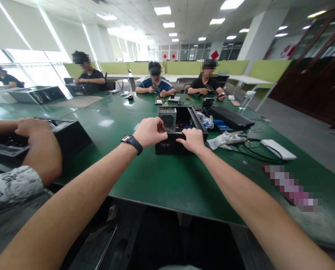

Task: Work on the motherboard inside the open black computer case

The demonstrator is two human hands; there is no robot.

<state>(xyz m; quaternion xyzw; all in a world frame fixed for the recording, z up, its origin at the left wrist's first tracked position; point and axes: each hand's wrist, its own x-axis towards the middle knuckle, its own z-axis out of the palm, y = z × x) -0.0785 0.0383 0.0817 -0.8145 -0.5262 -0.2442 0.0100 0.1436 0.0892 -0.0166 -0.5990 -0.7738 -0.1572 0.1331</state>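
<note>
Green table (145, 180) holds everything | open computer case (181, 147) stands straight ahead, its long axis seems to run away from view | right hand (194, 139) is nearer, holding its near rim | left hand (149, 133) pinches small piece (163, 128), kind unclear, over near left corner, before power supply (169, 119) | white gloves (225, 140) lie right of case

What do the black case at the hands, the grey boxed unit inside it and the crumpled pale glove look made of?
Case: probably painted sheet metal, dull black; its near wall has punched holes.
Boxed unit: likely bare grey metal, with a dark grille.
Glove: seemingly fabric, matte and softly creased; knit or woven, I can't tell.
</note>
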